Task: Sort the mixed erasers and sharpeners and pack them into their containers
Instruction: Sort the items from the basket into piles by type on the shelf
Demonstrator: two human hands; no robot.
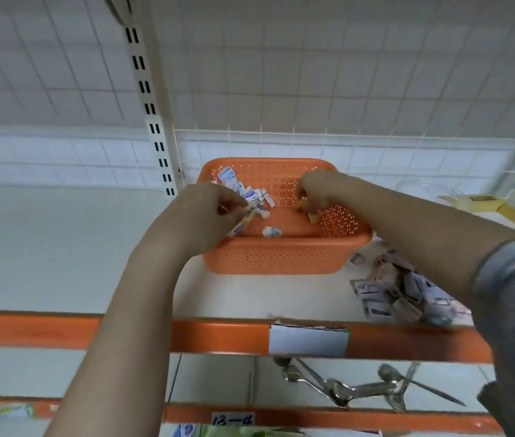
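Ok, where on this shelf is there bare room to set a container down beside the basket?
The shelf is bare left of the orange basket, out past the slotted upright. A narrower bare strip runs between the basket and the orange shelf edge. Right of the basket is crowded: a pile of small packets and a yellow box.

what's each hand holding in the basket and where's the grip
Both hands reach into the orange basket. The left hand pinches small packets at its fingers; the right hand pinches a small yellowish piece. The exact grip points are blurred.
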